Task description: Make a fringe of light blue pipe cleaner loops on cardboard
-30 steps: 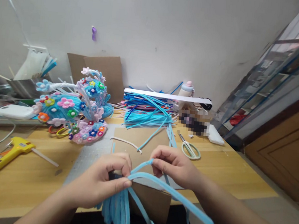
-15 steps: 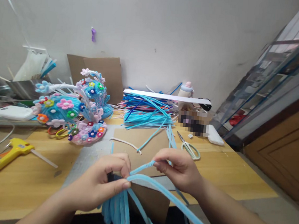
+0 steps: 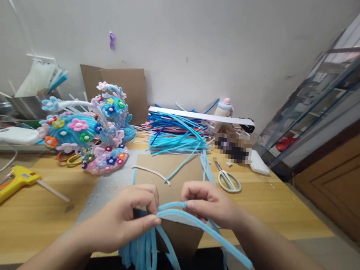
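My left hand [image 3: 135,215] pinches a bundle of looped light-blue pipe cleaners [image 3: 140,253] at its top, thumb in front. The loops hang down below the hand. From the pinch a long blue pipe cleaner [image 3: 209,229] arches off to the lower right, its end free. My right hand [image 3: 210,203] is closed on the tip of a short blue pipe cleaner stem [image 3: 172,205] that runs up from the left thumb. Its fingertips are partly hidden behind the stem and palm. Under both hands lies a brown cardboard sheet [image 3: 180,240] at the table edge.
A yellow glue gun [image 3: 11,187] lies at left. Flower-covered pipe cleaner pieces [image 3: 108,160] stand behind it. A pile of blue pipe cleaners [image 3: 176,143] lies at the back. Green-handled scissors [image 3: 229,181] rest right of the cardboard; a bottle [image 3: 224,109] stands behind.
My right hand has moved slightly down, and the short stem it holds now lies flatter. The long free pipe cleaner's end has risen a little. My left hand keeps its pinch.
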`<move>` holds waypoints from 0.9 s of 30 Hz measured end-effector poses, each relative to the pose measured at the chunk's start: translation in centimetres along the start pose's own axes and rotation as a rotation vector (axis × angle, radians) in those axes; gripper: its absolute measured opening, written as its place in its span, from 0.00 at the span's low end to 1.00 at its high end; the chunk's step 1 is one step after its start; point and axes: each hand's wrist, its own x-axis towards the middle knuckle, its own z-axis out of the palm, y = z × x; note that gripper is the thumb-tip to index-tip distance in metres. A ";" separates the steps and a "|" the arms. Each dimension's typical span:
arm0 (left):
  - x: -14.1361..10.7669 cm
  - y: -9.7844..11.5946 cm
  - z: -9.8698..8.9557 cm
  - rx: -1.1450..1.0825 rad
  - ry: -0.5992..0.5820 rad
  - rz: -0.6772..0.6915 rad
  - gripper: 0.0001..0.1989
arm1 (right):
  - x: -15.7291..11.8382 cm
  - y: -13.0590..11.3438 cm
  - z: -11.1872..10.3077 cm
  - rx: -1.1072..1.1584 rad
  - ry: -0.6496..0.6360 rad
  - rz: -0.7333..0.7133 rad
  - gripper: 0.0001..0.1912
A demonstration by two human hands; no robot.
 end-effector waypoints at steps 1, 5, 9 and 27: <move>0.1 0.0 0.0 0.004 -0.006 0.001 0.10 | 0.0 -0.2 -0.1 -0.074 -0.026 -0.010 0.11; 0.2 0.0 0.0 0.009 -0.016 0.005 0.10 | -0.1 -1.0 -0.3 -0.249 -0.099 -0.065 0.14; 0.1 0.0 0.0 0.000 -0.017 0.013 0.10 | 0.0 -0.8 -0.1 -0.192 -0.153 -0.002 0.15; 0.5 0.0 -0.3 -0.040 0.059 -0.107 0.11 | 0.4 1.1 0.5 -0.259 0.155 -0.130 0.18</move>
